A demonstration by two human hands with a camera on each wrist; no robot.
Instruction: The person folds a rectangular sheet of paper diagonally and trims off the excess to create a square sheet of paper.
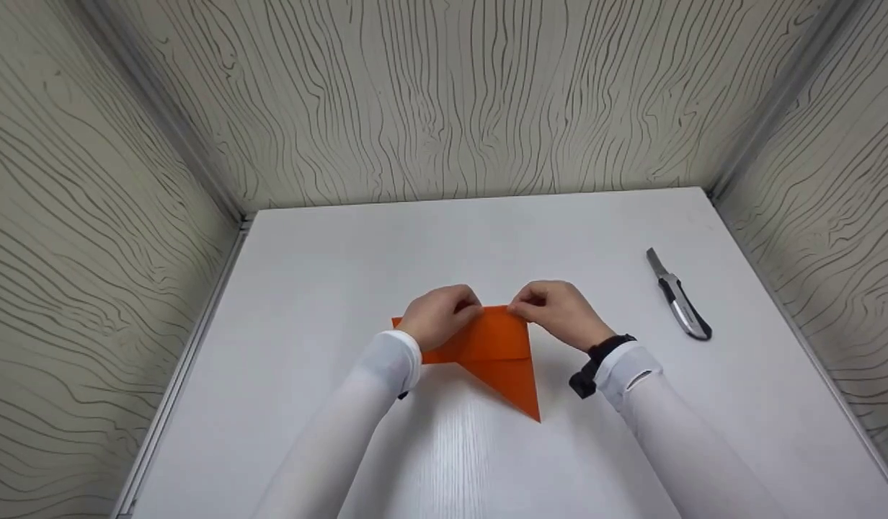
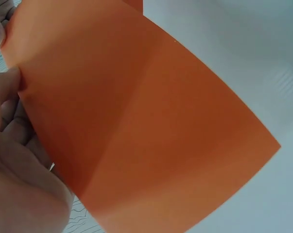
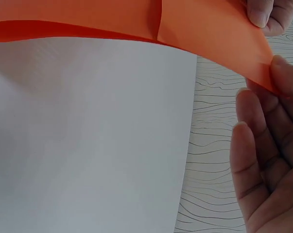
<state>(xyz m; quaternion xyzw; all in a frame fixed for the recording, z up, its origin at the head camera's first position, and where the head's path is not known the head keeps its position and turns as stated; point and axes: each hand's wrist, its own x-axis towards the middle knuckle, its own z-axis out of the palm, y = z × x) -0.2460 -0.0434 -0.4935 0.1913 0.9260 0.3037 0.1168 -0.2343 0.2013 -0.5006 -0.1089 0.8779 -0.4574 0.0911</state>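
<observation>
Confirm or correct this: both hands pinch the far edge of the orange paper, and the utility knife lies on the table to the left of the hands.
Wrong side: in the head view, the utility knife lies on the table to the right of the left hand and the right hand, which do pinch the far edge of the orange paper.

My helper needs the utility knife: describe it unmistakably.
On the white table, look right of the right hand. The utility knife lies there, blade end toward the back wall. Unlike the hand-held orange paper, it's silver and black.
</observation>
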